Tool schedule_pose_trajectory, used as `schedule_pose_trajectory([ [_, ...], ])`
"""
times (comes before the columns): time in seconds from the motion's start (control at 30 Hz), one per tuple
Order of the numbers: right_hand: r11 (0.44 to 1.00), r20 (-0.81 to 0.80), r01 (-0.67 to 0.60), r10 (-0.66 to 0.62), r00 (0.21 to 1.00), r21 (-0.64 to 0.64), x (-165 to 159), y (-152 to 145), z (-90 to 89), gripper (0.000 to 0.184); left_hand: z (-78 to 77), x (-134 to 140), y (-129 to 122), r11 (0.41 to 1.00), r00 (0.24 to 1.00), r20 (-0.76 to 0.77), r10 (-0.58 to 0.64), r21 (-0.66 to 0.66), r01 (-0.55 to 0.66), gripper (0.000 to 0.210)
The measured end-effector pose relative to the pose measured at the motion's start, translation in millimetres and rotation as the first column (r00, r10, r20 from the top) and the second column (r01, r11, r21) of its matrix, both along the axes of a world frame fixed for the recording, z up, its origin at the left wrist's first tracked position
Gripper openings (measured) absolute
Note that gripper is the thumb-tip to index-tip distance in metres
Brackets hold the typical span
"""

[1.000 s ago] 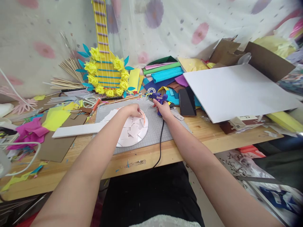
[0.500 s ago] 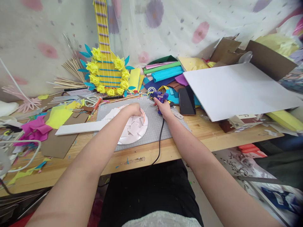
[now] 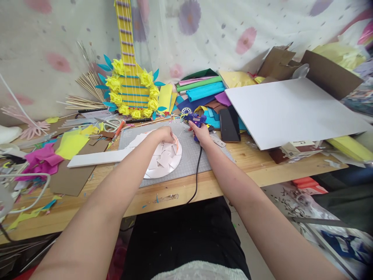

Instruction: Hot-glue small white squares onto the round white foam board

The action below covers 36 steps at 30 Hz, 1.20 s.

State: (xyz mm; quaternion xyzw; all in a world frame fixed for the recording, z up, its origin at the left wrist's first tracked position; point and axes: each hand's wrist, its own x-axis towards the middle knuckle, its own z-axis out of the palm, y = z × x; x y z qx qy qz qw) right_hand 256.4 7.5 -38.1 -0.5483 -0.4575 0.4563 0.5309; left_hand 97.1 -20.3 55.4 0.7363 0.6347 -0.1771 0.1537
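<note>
In the head view, my right hand (image 3: 203, 134) is wrapped round a blue hot glue gun (image 3: 196, 119), its black cord running down over the table edge. My left hand (image 3: 166, 134) is closed at the upper rim of a white round body with a long neck (image 3: 166, 161), covered in overlapping paper pieces. A thin orange strip (image 3: 176, 142) curves along the rim beside my left fingers, which pinch it; their tips are partly hidden. The white neck (image 3: 96, 158) points left, under my left forearm. Beneath the body is a grey cutting mat (image 3: 190, 171).
A yellow paper guitar (image 3: 132, 89) with yellow flowers stands behind. Right of the glue gun lie a black phone (image 3: 230, 125) and a large white board (image 3: 294, 109). Paper scraps, sticks and scissors (image 3: 110, 125) crowd the left side. Coloured paper rolls (image 3: 204, 91) are stacked at the back.
Both hands, the glue gun and the white body keep almost the same places. The whole view has shifted very slightly.
</note>
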Motion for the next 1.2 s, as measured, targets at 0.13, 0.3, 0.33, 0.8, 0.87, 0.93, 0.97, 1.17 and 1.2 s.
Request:
schedule_pose_trajectory([
  [0.13, 1.0, 0.005, 0.005, -0.005, 1.0, -0.001, -0.2, -2.5, 2.3, 0.03, -1.3, 2.0, -1.2, 1.0, 1.0, -0.01, 0.001, 0.023, 0.0, 0.04],
  [0.3, 1.0, 0.004, 0.003, -0.003, 1.0, 0.009, -0.1, -2.6, 0.9, 0.031, -1.1, 0.6, -3.1, 1.0, 1.0, 0.003, 0.004, 0.031, -0.004, 0.042],
  [0.33, 1.0, 0.01, 0.002, -0.003, 1.0, 0.009, -0.1, -2.4, 0.5, 0.032, -1.2, 0.0, -3.2, 1.0, 1.0, 0.005, 0.0, 0.027, 0.0, 0.041],
  [0.8, 1.0, 0.045, 0.014, -0.015, 0.999, 0.014, -0.8, 1.2, -4.0, 0.027, -6.0, -1.4, 0.0, 1.0, 1.0, -0.002, -0.013, 0.019, 0.013, 0.034],
  [0.87, 1.0, 0.055, 0.012, -0.013, 0.998, 0.021, -0.8, 1.6, -4.7, 0.029, -6.5, -1.3, -0.2, 1.0, 1.0, -0.007, -0.016, 0.027, 0.016, 0.035],
  [0.93, 1.0, 0.063, 0.01, -0.012, 0.998, 0.027, -0.7, 1.8, -5.2, 0.03, -6.7, -1.2, 0.1, 0.999, 1.0, -0.01, -0.016, 0.037, 0.016, 0.037],
  [0.97, 1.0, 0.066, 0.009, -0.011, 0.998, 0.029, -0.6, 1.9, -5.3, 0.03, -6.6, -1.2, 0.4, 0.999, 1.0, -0.01, -0.014, 0.036, 0.014, 0.039],
  [1.17, 1.0, 0.044, 0.001, -0.002, 0.999, 0.023, -0.6, 0.5, -4.5, 0.033, -5.6, -3.5, 3.0, 0.999, 0.999, 0.007, -0.036, 0.006, 0.036, 0.036],
  [1.2, 1.0, 0.043, 0.001, -0.002, 0.999, 0.022, -0.8, 0.3, -4.3, 0.034, -5.9, -4.5, 3.0, 0.999, 0.999, 0.014, -0.038, 0.011, 0.038, 0.036],
])
